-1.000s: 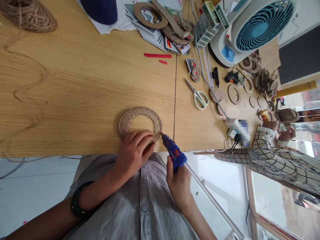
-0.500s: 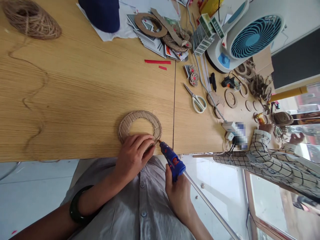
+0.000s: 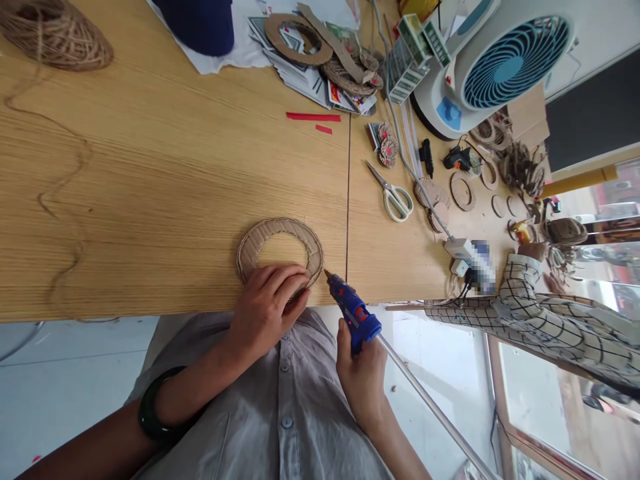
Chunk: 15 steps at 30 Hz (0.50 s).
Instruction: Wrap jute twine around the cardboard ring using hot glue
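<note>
A flat cardboard ring (image 3: 255, 241) lies near the table's front edge, with twine along its outer rim. My left hand (image 3: 273, 300) is closed over the ring's near side, fingers curled onto it and hiding part of it. My right hand (image 3: 364, 380) is wrapped round the handle of a blue hot glue gun (image 3: 354, 313), which has a long clear glue stick (image 3: 430, 400) sticking out of its back. The nozzle points at the ring's right edge, a small gap away from it.
A ball of twine (image 3: 60, 37) lies far left, its strand trailing down the table. Scissors (image 3: 395, 195), red strips (image 3: 313, 117), a power strip (image 3: 459, 249) and a fan (image 3: 500, 73) are to the right and back. Beyond, a person in a checked sleeve (image 3: 520, 287) works at the table.
The glue gun in my right hand has drawn back slightly to the right, its nozzle leaving the ring's edge. My left hand and the ring stay nearly in place.
</note>
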{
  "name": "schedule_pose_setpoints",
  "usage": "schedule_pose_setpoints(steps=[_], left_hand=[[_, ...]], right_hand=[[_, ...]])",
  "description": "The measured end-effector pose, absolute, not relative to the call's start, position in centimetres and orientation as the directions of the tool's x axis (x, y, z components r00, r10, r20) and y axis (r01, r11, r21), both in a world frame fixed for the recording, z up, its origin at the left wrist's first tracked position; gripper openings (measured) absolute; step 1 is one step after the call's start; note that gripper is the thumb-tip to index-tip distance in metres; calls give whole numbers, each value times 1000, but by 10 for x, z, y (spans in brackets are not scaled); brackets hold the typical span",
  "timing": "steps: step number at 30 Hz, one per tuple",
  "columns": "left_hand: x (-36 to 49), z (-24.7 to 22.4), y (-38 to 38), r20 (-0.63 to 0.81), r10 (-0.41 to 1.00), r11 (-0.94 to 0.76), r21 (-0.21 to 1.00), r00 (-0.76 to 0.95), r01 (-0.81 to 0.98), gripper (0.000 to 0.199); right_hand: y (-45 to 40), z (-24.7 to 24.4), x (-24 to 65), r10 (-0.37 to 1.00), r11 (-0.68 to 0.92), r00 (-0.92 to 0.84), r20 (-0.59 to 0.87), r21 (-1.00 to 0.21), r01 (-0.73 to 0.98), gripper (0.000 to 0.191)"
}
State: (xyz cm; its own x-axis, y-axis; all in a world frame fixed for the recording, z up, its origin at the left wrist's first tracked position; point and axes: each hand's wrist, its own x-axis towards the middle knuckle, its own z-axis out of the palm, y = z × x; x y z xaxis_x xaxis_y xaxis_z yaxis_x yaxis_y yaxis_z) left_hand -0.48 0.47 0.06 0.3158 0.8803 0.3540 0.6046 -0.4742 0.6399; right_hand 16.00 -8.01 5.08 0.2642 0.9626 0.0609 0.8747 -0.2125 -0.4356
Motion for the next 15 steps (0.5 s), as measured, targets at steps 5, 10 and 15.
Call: schedule_pose_setpoints(steps=[5, 10, 15], left_hand=[[-5, 1, 5, 353, 874, -485, 628, 333, 609, 18], [-5, 2, 4, 344, 878, -479, 619, 334, 622, 18], [-5, 3, 4, 347, 880, -474, 633, 323, 612, 18]], right_hand=[[-81, 47, 159, 972, -215, 234, -14, -449, 867, 43], [-83, 46, 159, 969, -235, 242, -44, -446, 863, 39], [-83, 48, 158, 966, -241, 255, -33, -462, 853, 39]])
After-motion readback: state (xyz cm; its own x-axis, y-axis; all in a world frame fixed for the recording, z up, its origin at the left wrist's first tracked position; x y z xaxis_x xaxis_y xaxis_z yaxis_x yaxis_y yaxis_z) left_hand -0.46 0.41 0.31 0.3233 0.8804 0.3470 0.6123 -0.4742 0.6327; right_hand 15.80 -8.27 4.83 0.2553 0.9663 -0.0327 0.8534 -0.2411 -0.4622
